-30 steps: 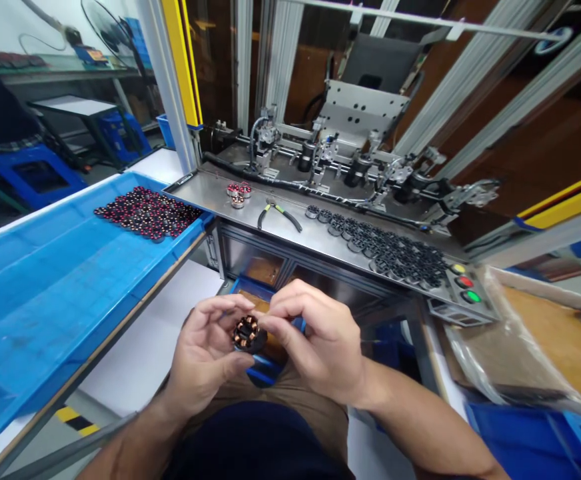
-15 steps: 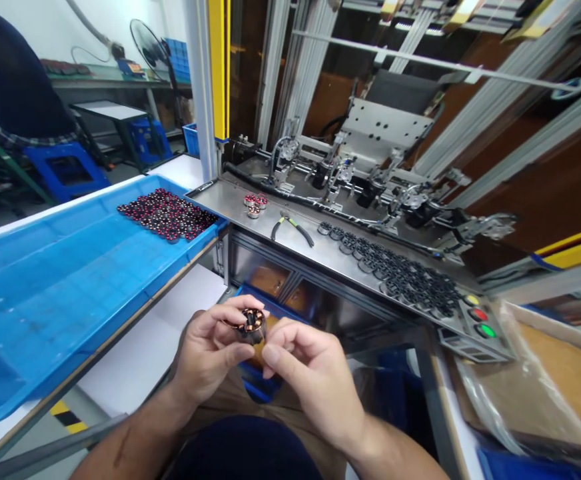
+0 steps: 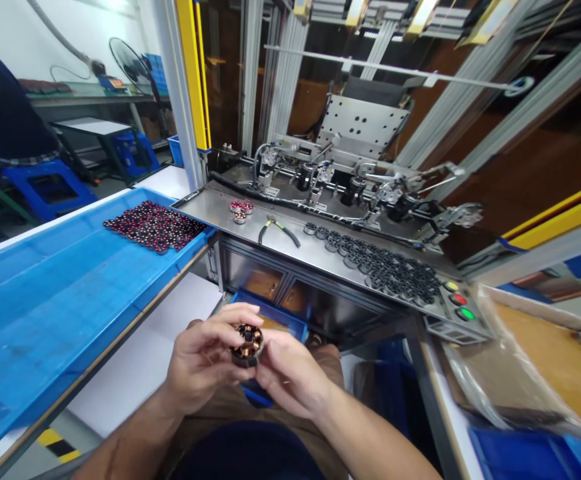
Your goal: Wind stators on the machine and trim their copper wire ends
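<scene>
A round motor stator (image 3: 248,348) with copper windings and a dark rim is held in front of my lap, its open face tilted up toward me. My left hand (image 3: 198,360) is closed around its left side, fingers over the top edge and thumb below. Against its right side, my right hand (image 3: 293,373) also grips it, with some fingertips hidden behind or beneath the ring. Ahead on the metal ledge lie a few wound stators (image 3: 241,212) with red and copper coils, and pliers (image 3: 279,231) with green and black handles.
Many black stator cores (image 3: 375,260) cover the ledge's right part, beside a control box (image 3: 459,303) with coloured buttons. Winding machinery (image 3: 350,180) stands behind. At left, a blue tray (image 3: 55,267) contains many wound stators (image 3: 153,227). Far left, a person (image 3: 10,100) sits on a blue stool.
My right hand has turned from a fingertip pinch near the stator to lying against its right side. The stator sits slightly lower, its face turned more toward me. The view has shifted.
</scene>
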A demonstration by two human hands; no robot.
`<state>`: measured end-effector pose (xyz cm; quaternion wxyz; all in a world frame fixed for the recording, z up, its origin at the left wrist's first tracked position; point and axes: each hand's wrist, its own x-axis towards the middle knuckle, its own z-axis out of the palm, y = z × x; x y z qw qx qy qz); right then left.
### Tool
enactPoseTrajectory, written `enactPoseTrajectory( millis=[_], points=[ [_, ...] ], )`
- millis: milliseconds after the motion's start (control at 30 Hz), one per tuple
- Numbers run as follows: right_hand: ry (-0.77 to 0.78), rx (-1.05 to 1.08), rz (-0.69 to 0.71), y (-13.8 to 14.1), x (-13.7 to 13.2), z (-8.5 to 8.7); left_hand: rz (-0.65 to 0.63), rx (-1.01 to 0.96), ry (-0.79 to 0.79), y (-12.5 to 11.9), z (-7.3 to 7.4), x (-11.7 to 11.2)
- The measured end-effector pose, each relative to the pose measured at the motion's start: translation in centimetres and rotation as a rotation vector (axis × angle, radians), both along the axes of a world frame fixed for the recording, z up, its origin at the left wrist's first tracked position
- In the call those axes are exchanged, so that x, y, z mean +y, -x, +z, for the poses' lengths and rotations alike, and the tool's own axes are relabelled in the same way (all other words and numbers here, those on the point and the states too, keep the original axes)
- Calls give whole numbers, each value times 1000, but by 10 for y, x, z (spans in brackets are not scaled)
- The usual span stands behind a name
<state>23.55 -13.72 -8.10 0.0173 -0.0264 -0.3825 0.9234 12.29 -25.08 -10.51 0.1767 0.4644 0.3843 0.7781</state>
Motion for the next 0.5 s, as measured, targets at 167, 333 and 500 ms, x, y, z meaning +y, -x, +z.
enactPoseTrajectory(
  millis=[167, 333, 500],
  points=[
    [44, -11, -27, -2, -2, -9, -27, 76, 4, -2, 3, -5],
    [-182, 85, -203, -6, 11, -8, 260, -302, 209, 13, -10, 12],
    [-877, 312, -590, -15, 24, -2, 367, -374, 501, 13, -18, 9]
  ],
)
